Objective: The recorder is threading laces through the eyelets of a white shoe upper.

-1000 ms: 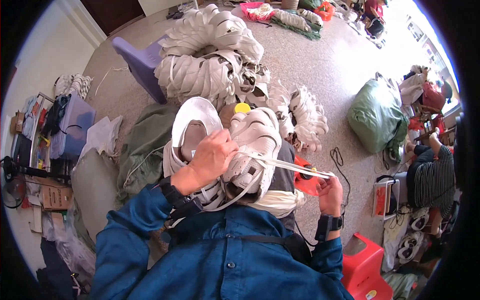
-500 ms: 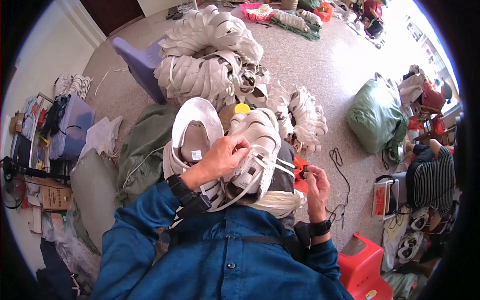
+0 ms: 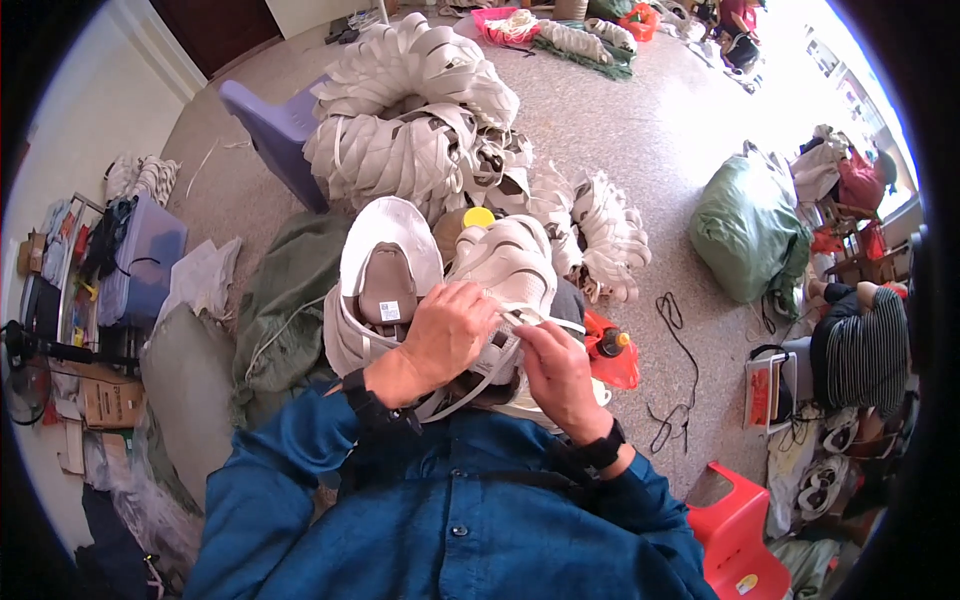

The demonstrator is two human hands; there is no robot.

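In my lap, I see the left hand (image 3: 445,335) gripping the white strapped shoe upper (image 3: 505,275); right hand (image 3: 560,375) just right, fingers pinching its strap (image 3: 470,385), which trails down-left.

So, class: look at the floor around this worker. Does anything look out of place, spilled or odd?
Nothing looks spilled or damaged. Both hands, left hand and right hand, work on the white shoe uppers in the lap. A loose black cord trails untidily across the floor beside the orange bag.
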